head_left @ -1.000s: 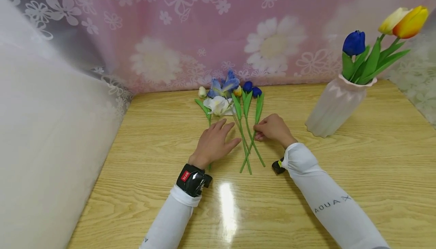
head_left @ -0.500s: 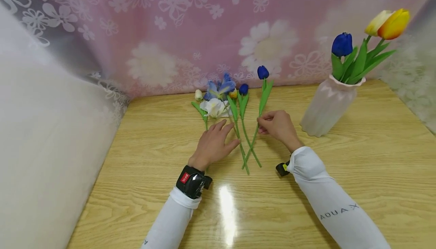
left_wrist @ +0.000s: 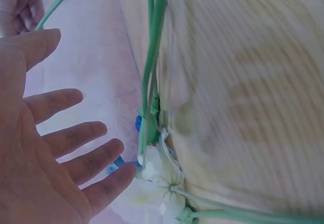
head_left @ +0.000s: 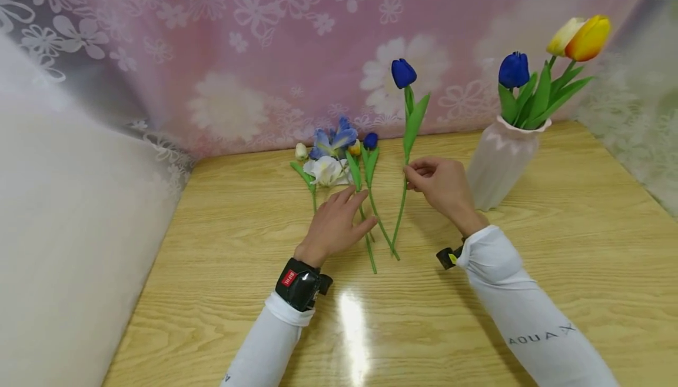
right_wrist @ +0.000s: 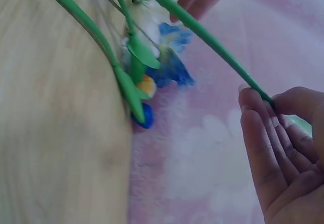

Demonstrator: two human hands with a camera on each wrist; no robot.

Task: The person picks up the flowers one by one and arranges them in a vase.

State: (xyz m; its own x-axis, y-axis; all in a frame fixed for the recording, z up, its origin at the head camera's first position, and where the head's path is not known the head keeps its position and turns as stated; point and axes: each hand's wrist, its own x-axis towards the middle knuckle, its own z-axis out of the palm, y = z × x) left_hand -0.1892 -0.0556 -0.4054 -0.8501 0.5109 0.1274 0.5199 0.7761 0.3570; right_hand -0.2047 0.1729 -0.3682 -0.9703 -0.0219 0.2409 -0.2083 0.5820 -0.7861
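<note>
My right hand (head_left: pixel 442 190) pinches the green stem of a blue tulip (head_left: pixel 404 73) between thumb and fingertips; the bloom points up and the stem's lower end hangs toward the table. In the right wrist view that stem (right_wrist: pixel 212 42) runs slanting into the pinch. Fingers spread, my left hand (head_left: pixel 333 225) hovers over the stems of the lying flowers, holding nothing. Around its fingertips lie a white tulip (head_left: pixel 301 152), a blue iris-like flower (head_left: pixel 333 140), a white open flower (head_left: pixel 326 170), a yellow tulip (head_left: pixel 355 148) and another blue tulip (head_left: pixel 371 140).
A white fluted vase (head_left: pixel 500 166) stands at the right beyond my right hand, holding a blue tulip (head_left: pixel 514 70), a pale yellow tulip (head_left: pixel 564 37) and an orange-yellow tulip (head_left: pixel 588 38). A pink floral curtain (head_left: pixel 296 52) hangs behind the wooden table (head_left: pixel 222 293).
My right hand has lifted the blue tulip from beside the others, raising its bloom well above them and drawing it slightly right. The left hand has stayed almost still. The head view has shifted rightward.
</note>
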